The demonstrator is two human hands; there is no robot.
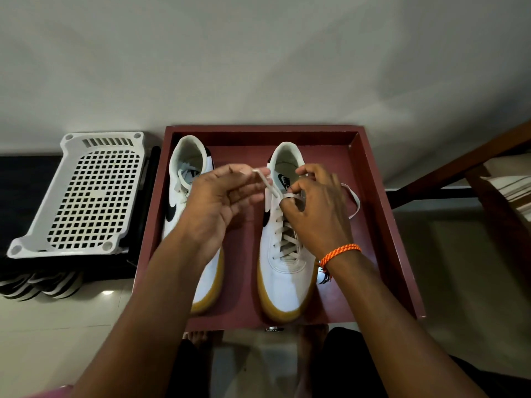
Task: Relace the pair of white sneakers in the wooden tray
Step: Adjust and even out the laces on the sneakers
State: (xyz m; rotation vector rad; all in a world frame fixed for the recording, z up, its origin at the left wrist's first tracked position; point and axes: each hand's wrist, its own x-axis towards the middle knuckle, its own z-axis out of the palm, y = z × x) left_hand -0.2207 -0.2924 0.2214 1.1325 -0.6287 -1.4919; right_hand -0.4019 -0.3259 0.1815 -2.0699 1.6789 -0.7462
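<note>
— Left hand (218, 202) pinched the white lace (265, 182) end; where was the right hand (319, 208)?

— It pinched the lace at the right sneaker (283, 271) tongue. Both sneakers, with the left sneaker (184, 173), stood in the wooden tray (382, 225). The tongue label was not readable.

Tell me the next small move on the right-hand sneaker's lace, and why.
Probably draw the lace end pinched by the left hand up and away to take out slack. The right sneaker is crossed nearly to the top, the right hand grips the other strand at the upper eyelets, and a loose loop lies to the side.
</note>
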